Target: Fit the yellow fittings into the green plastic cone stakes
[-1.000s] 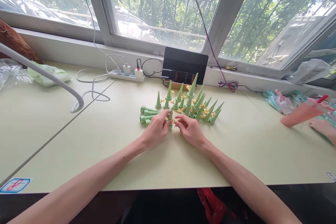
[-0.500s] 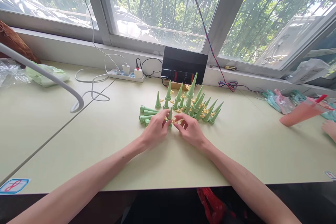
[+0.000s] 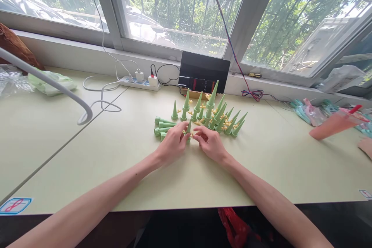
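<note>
My left hand (image 3: 174, 140) is closed around a green cone-shaped watering spike (image 3: 189, 125), which stands point up just above the table. A small yellow valve (image 3: 191, 135) sticks out of the spike's side toward the right. At that valve, the curled thumb and index finger of my right hand (image 3: 211, 142) pinch its end. More green spikes lie on their sides (image 3: 164, 125) beyond my left hand. Behind both hands several spikes stand upright (image 3: 213, 97), many with yellow valves. My fingers hide the lower part of the held spike.
A tablet (image 3: 204, 71) leans by the window behind the spikes. A power strip (image 3: 139, 82) with cables lies at back left. On the right are a pink drink cup (image 3: 334, 123), plastic bags (image 3: 312, 111) and another person's hand (image 3: 365, 147). A grey curved tube (image 3: 58, 79) crosses the left.
My right fingertips have shifted very slightly at the yellow valve. My left hand keeps its hold on the spike. The other person's hand at the right edge has moved a little.
</note>
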Available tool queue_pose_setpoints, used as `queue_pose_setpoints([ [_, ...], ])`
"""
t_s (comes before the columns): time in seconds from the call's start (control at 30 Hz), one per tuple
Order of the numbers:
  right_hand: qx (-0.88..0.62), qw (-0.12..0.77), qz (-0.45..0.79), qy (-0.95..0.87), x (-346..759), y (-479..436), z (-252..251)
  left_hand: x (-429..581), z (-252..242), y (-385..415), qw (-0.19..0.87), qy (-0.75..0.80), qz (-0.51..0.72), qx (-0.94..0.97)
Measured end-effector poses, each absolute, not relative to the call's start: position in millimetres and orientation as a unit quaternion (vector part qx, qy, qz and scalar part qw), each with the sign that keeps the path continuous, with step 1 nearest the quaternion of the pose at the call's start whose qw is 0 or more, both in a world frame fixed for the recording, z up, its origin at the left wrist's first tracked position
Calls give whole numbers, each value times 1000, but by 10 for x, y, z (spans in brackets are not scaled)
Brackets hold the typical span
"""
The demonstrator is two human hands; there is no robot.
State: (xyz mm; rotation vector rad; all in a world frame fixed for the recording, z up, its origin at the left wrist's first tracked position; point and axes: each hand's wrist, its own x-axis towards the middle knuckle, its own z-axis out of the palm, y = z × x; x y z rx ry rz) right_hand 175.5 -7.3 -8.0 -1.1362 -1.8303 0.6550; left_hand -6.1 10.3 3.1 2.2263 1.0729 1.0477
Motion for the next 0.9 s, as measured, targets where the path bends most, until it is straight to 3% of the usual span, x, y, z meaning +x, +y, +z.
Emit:
queue_pose_setpoints([
  [0.7,-459,431,230,-742,1757,-61,-63,-62,54,98,235,406,372,801],
  [0.9,-461,435,243,-734,1755,-56,-57,-71,110,93,283,413,355,790],
])
